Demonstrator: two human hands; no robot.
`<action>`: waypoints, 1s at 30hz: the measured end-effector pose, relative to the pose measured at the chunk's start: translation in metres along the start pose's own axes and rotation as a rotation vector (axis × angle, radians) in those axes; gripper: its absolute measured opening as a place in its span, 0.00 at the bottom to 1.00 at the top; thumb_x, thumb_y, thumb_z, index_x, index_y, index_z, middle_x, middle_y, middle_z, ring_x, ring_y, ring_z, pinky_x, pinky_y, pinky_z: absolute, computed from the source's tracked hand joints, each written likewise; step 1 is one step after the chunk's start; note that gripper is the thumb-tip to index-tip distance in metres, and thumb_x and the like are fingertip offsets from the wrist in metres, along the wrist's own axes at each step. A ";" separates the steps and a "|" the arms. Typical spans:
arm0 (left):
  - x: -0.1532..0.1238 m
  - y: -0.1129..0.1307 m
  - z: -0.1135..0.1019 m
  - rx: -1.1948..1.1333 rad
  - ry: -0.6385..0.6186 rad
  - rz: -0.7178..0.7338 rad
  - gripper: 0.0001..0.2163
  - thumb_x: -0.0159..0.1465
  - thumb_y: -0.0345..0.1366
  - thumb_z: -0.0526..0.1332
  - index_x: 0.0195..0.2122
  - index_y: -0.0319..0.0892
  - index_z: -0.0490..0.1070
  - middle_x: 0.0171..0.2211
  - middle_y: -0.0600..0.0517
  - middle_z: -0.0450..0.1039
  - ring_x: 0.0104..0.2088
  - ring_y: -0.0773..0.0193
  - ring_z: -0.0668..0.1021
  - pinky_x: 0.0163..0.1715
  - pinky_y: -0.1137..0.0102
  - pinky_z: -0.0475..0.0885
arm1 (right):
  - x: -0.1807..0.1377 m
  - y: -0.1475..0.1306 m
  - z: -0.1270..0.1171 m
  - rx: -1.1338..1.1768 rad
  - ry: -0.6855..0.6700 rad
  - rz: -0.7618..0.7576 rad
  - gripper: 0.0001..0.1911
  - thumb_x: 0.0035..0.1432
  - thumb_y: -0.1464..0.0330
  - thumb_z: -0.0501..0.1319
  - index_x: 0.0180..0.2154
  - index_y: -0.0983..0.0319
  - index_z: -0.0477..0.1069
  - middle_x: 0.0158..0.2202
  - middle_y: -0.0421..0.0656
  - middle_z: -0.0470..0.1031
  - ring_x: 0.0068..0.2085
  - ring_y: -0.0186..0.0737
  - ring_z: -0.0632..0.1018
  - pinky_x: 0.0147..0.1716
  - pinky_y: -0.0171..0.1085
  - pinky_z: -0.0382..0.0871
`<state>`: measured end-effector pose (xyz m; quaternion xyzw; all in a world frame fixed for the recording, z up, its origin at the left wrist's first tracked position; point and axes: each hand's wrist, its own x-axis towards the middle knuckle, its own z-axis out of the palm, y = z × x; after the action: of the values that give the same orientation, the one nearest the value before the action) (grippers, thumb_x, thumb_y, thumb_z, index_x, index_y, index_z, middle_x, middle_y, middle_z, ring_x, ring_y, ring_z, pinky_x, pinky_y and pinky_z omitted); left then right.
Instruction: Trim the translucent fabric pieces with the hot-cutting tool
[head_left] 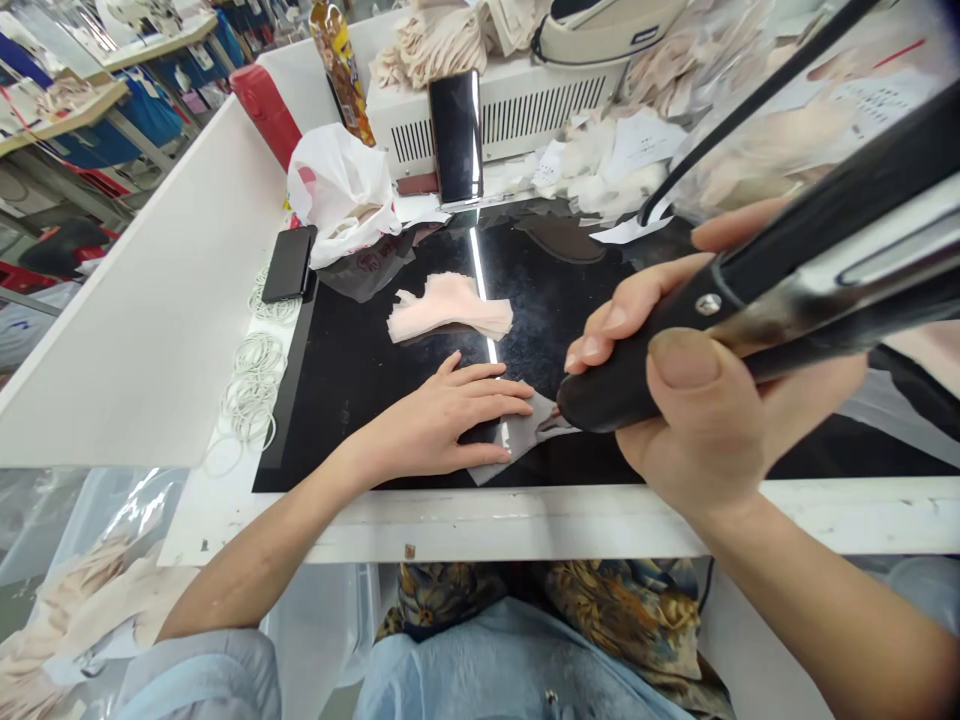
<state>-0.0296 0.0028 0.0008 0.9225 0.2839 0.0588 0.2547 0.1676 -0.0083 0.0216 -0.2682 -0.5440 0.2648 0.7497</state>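
Observation:
My left hand [446,415] lies flat with its fingers spread, the fingertips pressing on a small translucent grey-white sheet [495,468] on the black work surface [420,385]. A thick black tool with a bright metal strip and a screw [645,385] is in my right hand [712,420], whose thumb and fingers wrap round it. Its rounded end points at the right edge of the sheet; the exact contact is too small to make out. Beyond my left hand rests a stack of pale pink cut fabric pieces [450,305].
White elastic rings [255,390] and a dark phone [289,263] lie along the left side by a white partition [150,290]. Behind stand a white plastic bag [341,190], an upright phone [456,135], a drink bottle [341,70] and fabric bundles [427,45]. A black cord [750,100] slants at right.

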 end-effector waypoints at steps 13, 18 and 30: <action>0.000 -0.002 -0.003 -0.007 -0.034 -0.026 0.23 0.69 0.44 0.63 0.65 0.53 0.65 0.69 0.50 0.63 0.73 0.49 0.56 0.70 0.38 0.38 | 0.004 -0.007 0.003 -0.011 0.040 0.053 0.19 0.48 0.57 0.75 0.42 0.48 0.75 0.26 0.36 0.69 0.24 0.37 0.74 0.17 0.38 0.69; 0.000 -0.002 -0.003 -0.004 -0.037 -0.027 0.23 0.69 0.44 0.63 0.65 0.53 0.65 0.69 0.49 0.62 0.73 0.49 0.56 0.70 0.38 0.37 | 0.002 -0.010 0.004 -0.047 0.029 0.058 0.20 0.49 0.55 0.73 0.44 0.48 0.73 0.28 0.37 0.68 0.25 0.39 0.75 0.18 0.38 0.69; -0.007 0.001 0.000 -0.018 -0.020 0.022 0.17 0.72 0.39 0.58 0.62 0.50 0.68 0.68 0.50 0.65 0.73 0.53 0.57 0.71 0.44 0.36 | 0.002 -0.011 0.003 -0.048 0.016 0.065 0.19 0.51 0.57 0.73 0.45 0.48 0.76 0.30 0.37 0.73 0.21 0.34 0.71 0.18 0.39 0.68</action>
<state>-0.0348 -0.0020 0.0021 0.9238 0.2706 0.0549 0.2652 0.1668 -0.0143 0.0309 -0.3058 -0.5351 0.2737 0.7384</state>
